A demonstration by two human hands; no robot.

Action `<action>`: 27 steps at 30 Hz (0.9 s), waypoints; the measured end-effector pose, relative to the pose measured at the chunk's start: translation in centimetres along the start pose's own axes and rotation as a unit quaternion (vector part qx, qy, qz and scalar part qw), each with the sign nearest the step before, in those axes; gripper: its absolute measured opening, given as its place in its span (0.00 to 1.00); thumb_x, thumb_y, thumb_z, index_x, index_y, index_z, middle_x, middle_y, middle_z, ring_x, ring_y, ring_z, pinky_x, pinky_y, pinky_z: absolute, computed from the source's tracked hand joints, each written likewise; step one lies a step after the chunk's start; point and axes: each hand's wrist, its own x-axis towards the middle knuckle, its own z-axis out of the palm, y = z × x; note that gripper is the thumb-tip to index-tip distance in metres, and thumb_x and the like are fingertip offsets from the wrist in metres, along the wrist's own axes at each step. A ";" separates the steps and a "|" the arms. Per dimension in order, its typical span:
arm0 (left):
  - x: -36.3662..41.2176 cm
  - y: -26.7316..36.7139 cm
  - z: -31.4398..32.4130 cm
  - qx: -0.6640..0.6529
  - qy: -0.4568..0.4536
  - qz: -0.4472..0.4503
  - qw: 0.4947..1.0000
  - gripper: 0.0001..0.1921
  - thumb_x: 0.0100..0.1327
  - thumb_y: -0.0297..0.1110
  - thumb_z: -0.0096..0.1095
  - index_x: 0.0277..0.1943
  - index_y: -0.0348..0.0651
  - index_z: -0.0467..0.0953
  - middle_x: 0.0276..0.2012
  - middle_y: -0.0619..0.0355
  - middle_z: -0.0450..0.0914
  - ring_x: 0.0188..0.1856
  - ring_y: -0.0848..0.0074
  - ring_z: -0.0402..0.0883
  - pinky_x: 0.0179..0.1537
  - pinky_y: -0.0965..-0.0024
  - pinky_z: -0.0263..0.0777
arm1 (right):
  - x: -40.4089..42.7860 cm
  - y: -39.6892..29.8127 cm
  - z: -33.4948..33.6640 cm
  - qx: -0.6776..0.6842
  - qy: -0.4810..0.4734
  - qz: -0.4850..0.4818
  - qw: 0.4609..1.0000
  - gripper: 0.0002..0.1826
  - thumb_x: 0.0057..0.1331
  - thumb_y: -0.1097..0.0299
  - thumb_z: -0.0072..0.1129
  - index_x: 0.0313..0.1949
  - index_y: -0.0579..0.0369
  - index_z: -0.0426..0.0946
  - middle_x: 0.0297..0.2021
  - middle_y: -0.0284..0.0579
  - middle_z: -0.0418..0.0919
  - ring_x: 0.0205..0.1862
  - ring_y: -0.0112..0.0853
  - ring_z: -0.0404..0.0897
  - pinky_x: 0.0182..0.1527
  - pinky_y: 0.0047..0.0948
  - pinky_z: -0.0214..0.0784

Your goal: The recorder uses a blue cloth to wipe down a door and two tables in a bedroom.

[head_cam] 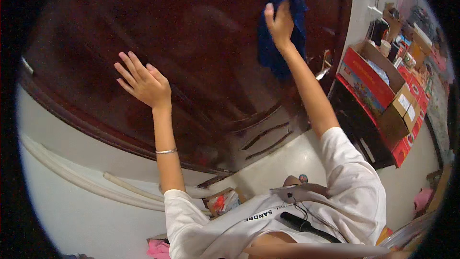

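A dark reddish-brown door (201, 36) with a glossy surface fills the upper middle of the head view. My right hand (282, 23) presses a dark blue cloth (267, 46) against it, with the thumb off the cloth and the lower part of the cloth hanging under my wrist. My left hand (145, 82) has its fingers extended and holds nothing; it is at the door's surface, but whether the palm touches cannot be told. A metal door handle (322, 73) shows just right of my right forearm.
At the right, an open red cardboard box (370, 79) and a brown carton (399, 111) stand on a red-covered table (404, 151). White pipes (90, 183) lie along the lower left wall. A box with plastic bags (226, 203) is on the floor.
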 end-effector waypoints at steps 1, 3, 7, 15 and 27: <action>0.4 0.2 0.1 -0.007 -0.003 0.005 1.000 0.25 0.66 0.35 0.39 0.66 0.42 0.57 0.69 0.56 0.53 0.70 0.58 0.49 0.66 0.50 0.41 | 0.6 1.4 0.5 -0.043 0.102 -0.036 0.993 0.36 0.64 0.45 0.41 0.49 0.77 0.67 0.51 0.71 0.68 0.55 0.57 0.67 0.61 0.48 0.54; 0.7 0.4 0.2 0.034 -0.013 0.007 0.999 0.25 0.66 0.36 0.38 0.66 0.45 0.57 0.69 0.57 0.52 0.70 0.59 0.48 0.66 0.49 0.42 | -0.6 2.7 1.8 -0.118 0.143 -0.023 0.982 0.37 0.64 0.47 0.41 0.48 0.82 0.66 0.53 0.75 0.65 0.58 0.59 0.62 0.65 0.49 0.46; 0.5 0.2 0.4 0.037 -0.013 0.008 0.999 0.25 0.66 0.37 0.38 0.67 0.47 0.57 0.69 0.58 0.51 0.70 0.60 0.49 0.65 0.50 0.43 | -6.2 -3.5 4.2 -0.127 0.104 -0.041 0.986 0.36 0.62 0.47 0.42 0.41 0.82 0.69 0.50 0.78 0.66 0.57 0.63 0.61 0.64 0.57 0.41; 1.0 0.2 0.4 0.035 0.006 0.005 0.999 0.24 0.66 0.37 0.37 0.65 0.48 0.62 0.68 0.58 0.56 0.69 0.62 0.52 0.65 0.51 0.46 | -19.2 -9.7 6.2 0.115 -0.234 -0.216 0.941 0.27 0.52 0.53 0.60 0.46 0.59 0.73 0.53 0.58 0.68 0.54 0.52 0.67 0.57 0.45 0.59; 0.6 -0.4 -0.3 0.033 0.001 0.016 0.999 0.25 0.67 0.38 0.33 0.66 0.47 0.59 0.68 0.56 0.53 0.70 0.61 0.49 0.66 0.52 0.41 | -18.6 9.6 -1.0 -0.162 -0.139 -0.041 0.976 0.32 0.55 0.44 0.52 0.48 0.62 0.73 0.49 0.62 0.71 0.52 0.57 0.68 0.55 0.51 0.60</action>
